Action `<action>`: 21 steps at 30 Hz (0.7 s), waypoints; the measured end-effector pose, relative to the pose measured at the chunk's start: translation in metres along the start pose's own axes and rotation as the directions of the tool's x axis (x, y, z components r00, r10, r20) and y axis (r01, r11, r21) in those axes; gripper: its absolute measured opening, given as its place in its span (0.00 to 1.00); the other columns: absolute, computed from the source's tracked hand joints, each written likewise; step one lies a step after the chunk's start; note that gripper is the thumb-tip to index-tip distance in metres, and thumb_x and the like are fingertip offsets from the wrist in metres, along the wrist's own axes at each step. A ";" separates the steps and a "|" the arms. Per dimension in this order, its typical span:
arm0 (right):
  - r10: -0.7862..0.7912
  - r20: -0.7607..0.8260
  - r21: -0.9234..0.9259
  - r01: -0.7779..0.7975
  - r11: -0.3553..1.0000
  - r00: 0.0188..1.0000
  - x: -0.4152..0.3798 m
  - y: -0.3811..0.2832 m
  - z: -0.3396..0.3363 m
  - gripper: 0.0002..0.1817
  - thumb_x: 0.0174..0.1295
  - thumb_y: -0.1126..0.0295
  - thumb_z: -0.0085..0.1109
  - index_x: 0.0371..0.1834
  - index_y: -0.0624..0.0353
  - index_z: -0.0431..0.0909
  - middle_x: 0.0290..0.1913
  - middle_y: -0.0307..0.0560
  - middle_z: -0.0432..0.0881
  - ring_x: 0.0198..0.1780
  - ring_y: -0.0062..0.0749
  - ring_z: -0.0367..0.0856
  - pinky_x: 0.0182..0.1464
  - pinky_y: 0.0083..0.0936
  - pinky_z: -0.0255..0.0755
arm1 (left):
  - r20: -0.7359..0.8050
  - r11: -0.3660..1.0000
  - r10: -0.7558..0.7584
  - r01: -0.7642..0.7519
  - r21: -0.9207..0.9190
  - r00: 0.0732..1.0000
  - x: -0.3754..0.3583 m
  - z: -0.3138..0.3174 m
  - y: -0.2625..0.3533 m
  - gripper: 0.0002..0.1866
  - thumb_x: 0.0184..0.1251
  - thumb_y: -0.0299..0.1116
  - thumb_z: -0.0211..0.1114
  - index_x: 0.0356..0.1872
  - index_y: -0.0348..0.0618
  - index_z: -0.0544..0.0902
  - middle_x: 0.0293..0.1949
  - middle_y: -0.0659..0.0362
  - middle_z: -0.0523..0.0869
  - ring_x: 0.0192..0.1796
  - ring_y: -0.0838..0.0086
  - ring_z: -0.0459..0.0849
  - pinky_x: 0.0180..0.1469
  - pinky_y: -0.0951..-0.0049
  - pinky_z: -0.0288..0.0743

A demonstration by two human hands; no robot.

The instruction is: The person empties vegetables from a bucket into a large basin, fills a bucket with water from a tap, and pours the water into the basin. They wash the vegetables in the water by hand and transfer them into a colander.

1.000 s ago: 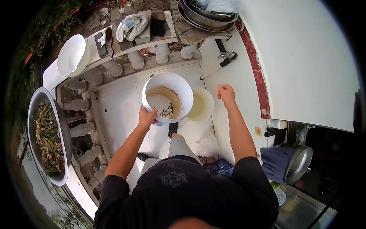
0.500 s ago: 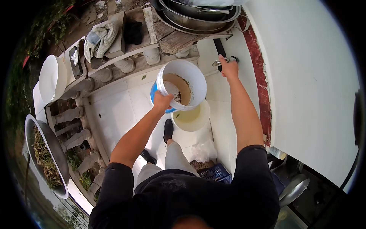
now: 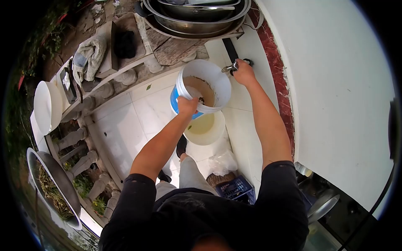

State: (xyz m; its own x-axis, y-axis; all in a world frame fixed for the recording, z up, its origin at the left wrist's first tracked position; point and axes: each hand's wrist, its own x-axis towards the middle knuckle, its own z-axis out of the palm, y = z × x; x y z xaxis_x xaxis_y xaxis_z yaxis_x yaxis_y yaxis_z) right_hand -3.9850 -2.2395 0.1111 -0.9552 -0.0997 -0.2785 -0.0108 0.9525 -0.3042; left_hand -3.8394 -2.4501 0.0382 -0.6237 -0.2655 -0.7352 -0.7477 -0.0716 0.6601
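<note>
My left hand (image 3: 187,105) is closed on the near rim of a white bucket (image 3: 222,83) with a blue label. The bucket is held tilted, and murky liquid with dark bits lies inside it. To its right, my right hand (image 3: 244,73) is closed around the handle of a metal tap (image 3: 228,68) on the white wall. The tap's spout points toward the bucket's rim; I cannot make out whether water runs. Below the bucket, a pale tub (image 3: 220,133) with yellowish liquid stands on the tiled floor, partly hidden by the bucket.
A stone railing (image 3: 113,90) bears gloves (image 3: 89,56) and a white basin (image 3: 47,108). Stacked metal pans (image 3: 194,25) sit on a board at the back. A grey basin (image 3: 58,180) of dried plants is at left. A plastic bag (image 3: 223,162) and blue crate (image 3: 234,188) lie near my legs.
The bucket has shifted slightly right, closer to the tap, with my left hand on its rim. My right hand stays on the tap. The camera view has turned a little.
</note>
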 end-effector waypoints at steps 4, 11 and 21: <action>0.167 -0.217 0.337 -0.087 0.937 0.962 -0.034 -0.002 0.016 0.35 0.52 0.58 0.63 0.60 0.69 0.64 0.45 0.60 0.79 0.46 0.48 0.79 0.49 0.33 0.71 | -0.071 0.995 -0.006 -0.001 -0.102 0.997 0.007 0.014 -0.009 0.29 0.52 0.31 0.66 0.47 0.19 0.61 0.36 0.41 0.78 0.24 0.64 0.82 0.18 0.71 0.75; 0.520 0.442 0.683 -0.650 0.333 0.731 -0.124 -0.054 0.116 0.33 0.55 0.54 0.61 0.49 0.78 0.67 0.38 0.58 0.78 0.42 0.41 0.81 0.31 0.30 0.78 | -0.409 0.986 0.095 -0.141 -0.085 0.907 0.024 0.046 -0.065 0.22 0.55 0.29 0.65 0.44 0.24 0.66 0.39 0.45 0.79 0.28 0.65 0.82 0.21 0.73 0.76; 0.374 0.579 0.754 -0.650 0.092 0.724 -0.073 0.011 0.128 0.16 0.47 0.78 0.50 0.42 0.70 0.70 0.39 0.59 0.77 0.36 0.50 0.80 0.36 0.45 0.79 | 0.104 0.970 -0.182 0.196 -0.143 0.978 -0.043 -0.034 -0.017 0.55 0.51 0.62 0.65 0.63 0.21 0.52 0.55 0.40 0.67 0.54 0.54 0.73 0.52 0.56 0.73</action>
State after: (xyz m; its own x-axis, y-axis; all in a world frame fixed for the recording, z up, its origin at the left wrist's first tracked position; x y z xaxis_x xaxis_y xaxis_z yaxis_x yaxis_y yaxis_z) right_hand -3.8777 -2.2581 0.0117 -0.5247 0.1176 -0.8431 0.8432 -0.0646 -0.5337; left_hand -3.7917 -2.4697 0.0638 -0.4973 -0.1464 -0.8551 -0.8150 -0.2592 0.5183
